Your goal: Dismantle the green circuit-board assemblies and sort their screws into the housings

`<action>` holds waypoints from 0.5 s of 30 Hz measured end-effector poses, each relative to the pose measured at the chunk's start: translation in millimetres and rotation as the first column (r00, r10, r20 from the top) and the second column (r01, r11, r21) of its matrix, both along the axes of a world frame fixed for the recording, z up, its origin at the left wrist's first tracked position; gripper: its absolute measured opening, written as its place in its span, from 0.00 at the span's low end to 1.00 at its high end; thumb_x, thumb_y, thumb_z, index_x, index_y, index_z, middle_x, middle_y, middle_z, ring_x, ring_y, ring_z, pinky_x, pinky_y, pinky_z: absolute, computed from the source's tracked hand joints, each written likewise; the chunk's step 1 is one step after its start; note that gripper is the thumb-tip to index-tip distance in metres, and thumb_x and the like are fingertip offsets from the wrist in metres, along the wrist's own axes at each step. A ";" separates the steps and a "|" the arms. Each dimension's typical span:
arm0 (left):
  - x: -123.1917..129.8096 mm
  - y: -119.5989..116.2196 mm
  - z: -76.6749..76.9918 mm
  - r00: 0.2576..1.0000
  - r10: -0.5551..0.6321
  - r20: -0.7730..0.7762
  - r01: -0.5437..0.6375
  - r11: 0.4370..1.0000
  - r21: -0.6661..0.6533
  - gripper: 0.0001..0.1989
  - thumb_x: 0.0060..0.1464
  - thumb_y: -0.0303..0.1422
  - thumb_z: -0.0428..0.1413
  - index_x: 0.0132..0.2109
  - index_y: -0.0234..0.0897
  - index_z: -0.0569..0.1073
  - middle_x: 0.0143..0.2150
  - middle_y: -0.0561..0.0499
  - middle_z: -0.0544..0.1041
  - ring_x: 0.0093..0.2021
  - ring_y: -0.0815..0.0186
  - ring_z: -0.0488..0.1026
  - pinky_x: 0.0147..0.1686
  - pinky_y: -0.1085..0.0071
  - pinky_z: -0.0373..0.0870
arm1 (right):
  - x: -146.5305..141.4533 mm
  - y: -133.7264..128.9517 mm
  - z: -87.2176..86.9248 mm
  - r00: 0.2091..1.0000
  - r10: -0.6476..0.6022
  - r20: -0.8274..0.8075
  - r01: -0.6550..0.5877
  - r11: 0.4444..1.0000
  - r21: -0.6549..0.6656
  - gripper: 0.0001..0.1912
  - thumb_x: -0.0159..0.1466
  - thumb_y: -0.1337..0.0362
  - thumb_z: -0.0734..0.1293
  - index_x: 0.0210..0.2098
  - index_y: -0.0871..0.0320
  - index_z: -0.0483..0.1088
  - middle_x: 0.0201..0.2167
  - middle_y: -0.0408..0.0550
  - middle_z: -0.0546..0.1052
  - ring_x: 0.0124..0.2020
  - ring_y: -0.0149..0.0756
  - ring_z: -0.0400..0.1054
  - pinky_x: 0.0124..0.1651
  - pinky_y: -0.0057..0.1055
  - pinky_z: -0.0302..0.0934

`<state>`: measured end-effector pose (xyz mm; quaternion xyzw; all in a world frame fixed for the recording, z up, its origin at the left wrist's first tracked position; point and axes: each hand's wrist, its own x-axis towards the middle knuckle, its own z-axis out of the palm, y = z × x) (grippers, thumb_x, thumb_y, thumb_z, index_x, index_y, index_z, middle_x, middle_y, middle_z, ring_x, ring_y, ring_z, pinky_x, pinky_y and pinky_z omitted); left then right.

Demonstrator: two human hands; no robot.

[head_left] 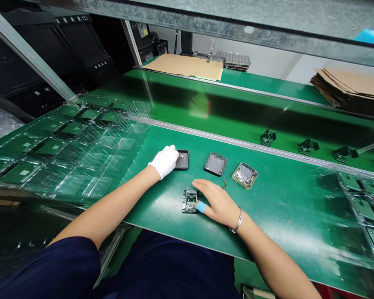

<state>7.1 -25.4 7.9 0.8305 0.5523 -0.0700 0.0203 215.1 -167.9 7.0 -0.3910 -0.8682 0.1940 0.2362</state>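
My left hand, in a white glove, reaches into a small black tray that holds tiny metal parts. Its fingers are pressed together, and whatever they pinch is too small to make out. A small dark frame-like part lies on the green table in front of me. Bare but for blue tape on the thumb, my right hand rests at that part's right side, thumb touching its edge, fingers stretched out over the table. Two more small containers, one black and one lighter, stand to the right with small parts in them.
Clear plastic trays with green plates cover the left side; another tray stands at the right. Several dark parts line the metal strip at the back. A small hex key lies near my right hand. A shelf hangs above.
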 end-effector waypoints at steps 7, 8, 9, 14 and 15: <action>-7.8 12.2 5.8 0.970 -0.025 0.243 0.007 0.997 0.074 0.11 0.57 0.29 0.46 0.36 0.33 0.72 0.42 0.41 0.71 0.47 0.57 0.69 0.47 0.62 0.68 | 0.0 1.4 -0.3 1.000 -0.007 -0.003 0.007 1.000 0.008 0.25 0.67 0.59 0.59 0.61 0.60 0.56 0.59 0.59 0.67 0.60 0.44 0.62 0.59 0.46 0.62; -9.7 10.3 10.7 0.923 -0.003 0.386 -0.020 0.998 0.056 0.09 0.56 0.30 0.46 0.35 0.34 0.71 0.40 0.43 0.70 0.45 0.58 0.69 0.46 0.62 0.68 | 0.4 1.8 -0.5 1.000 -0.008 0.001 0.008 1.000 0.009 0.25 0.67 0.59 0.59 0.61 0.59 0.56 0.59 0.59 0.67 0.60 0.44 0.62 0.59 0.46 0.62; -11.1 5.7 16.4 0.838 0.034 0.545 -0.038 0.999 -0.005 0.08 0.56 0.31 0.46 0.34 0.35 0.68 0.37 0.45 0.70 0.42 0.60 0.69 0.43 0.63 0.69 | 0.7 2.0 -0.5 1.000 -0.013 0.002 0.013 1.000 0.015 0.24 0.67 0.60 0.59 0.61 0.59 0.56 0.59 0.59 0.67 0.60 0.44 0.62 0.59 0.46 0.63; -6.5 -55.4 44.7 0.482 0.272 0.833 0.233 0.877 -0.421 0.12 0.62 0.40 0.39 0.34 0.39 0.59 0.21 0.57 0.56 0.17 0.72 0.51 0.17 0.72 0.56 | 0.3 -3.6 4.2 0.985 -0.109 -0.134 0.125 0.985 0.116 0.21 0.67 0.65 0.57 0.60 0.56 0.57 0.54 0.56 0.72 0.56 0.41 0.67 0.55 0.43 0.66; -4.0 -70.7 47.5 0.430 0.348 0.833 0.350 0.786 -0.509 0.12 0.62 0.41 0.39 0.35 0.40 0.58 0.20 0.58 0.54 0.15 0.73 0.48 0.15 0.73 0.52 | -0.7 -5.8 5.9 0.975 -0.127 -0.180 0.153 0.979 0.136 0.21 0.67 0.66 0.57 0.59 0.55 0.57 0.52 0.55 0.73 0.54 0.40 0.68 0.53 0.41 0.67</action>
